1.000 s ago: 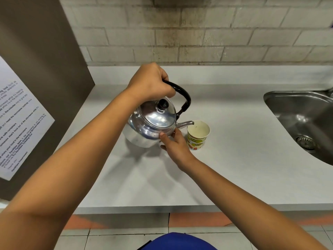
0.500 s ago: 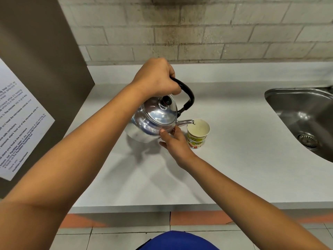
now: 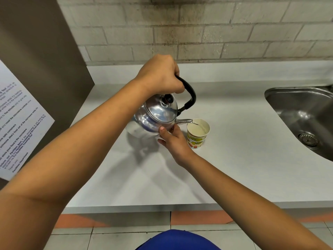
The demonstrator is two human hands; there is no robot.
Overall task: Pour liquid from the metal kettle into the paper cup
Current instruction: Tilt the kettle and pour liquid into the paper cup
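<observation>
Tilted further than half a second ago, the metal kettle now leans with its spout reaching over the near-left rim of the paper cup, and a thin stream of liquid runs from the spout tip into the cup, where before the spout only hovered at the rim. The kettle is held clear of the white countertop, its shadow lying on the surface at about 6 o'clock of it.

The left hand is closed in a fist around the top of the black handle, fingers wrapped together and clamped on it, at 12 o'clock of the kettle body. The lid with its black knob sits in place, facing the camera.

The right hand comes in from 5 o'clock; its thumb and fingertips press against the lower front of the kettle body just under the base of the spout, fingers slightly spread and not closed around anything. It lies just beside the cup, at the cup's 9 o'clock; whether it touches the cup I cannot tell.

The cup stands upright on the countertop, patterned in yellow and orange, with pale liquid inside. The steel sink is well apart at 3 o'clock. A printed notice hangs on the brown panel at 9 o'clock.
</observation>
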